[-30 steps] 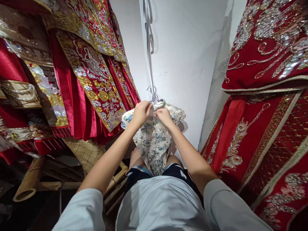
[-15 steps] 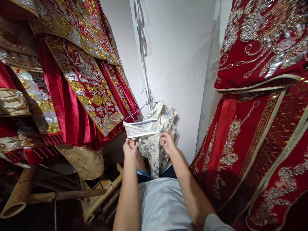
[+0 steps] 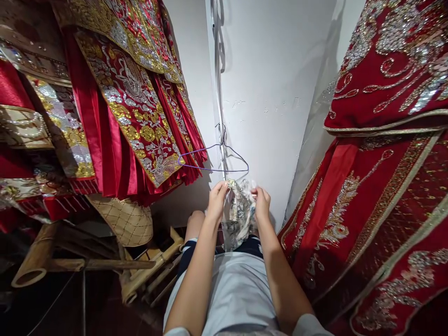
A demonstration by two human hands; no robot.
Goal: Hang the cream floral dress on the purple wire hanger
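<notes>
Between my two hands hangs a white garment [image 3: 238, 219] with a floral print, bunched and partly smeared by motion. My left hand [image 3: 218, 200] pinches its upper left edge. On the other side my right hand [image 3: 262, 201] grips the upper right edge, fingers curled closed. Just above and beyond the cloth, a bare purple wire hanger [image 3: 201, 167] hangs by its hook from a pale vertical strip [image 3: 220, 93] on the wall. The garment is apart from the hanger and falls in front of my lap.
Red costumes with gold and silver embroidery [image 3: 143, 126] hang at the left. A beaded red garment [image 3: 350, 196] fills the right side. Bamboo furniture [image 3: 105, 264] stands low at the left, below a quilted gold cloth [image 3: 122, 219]. A white wall [image 3: 273, 79] is ahead.
The floral garment has come off the purple hanger, which now hangs bare. Both hands have shifted to the right and hold the cloth bunched below it.
</notes>
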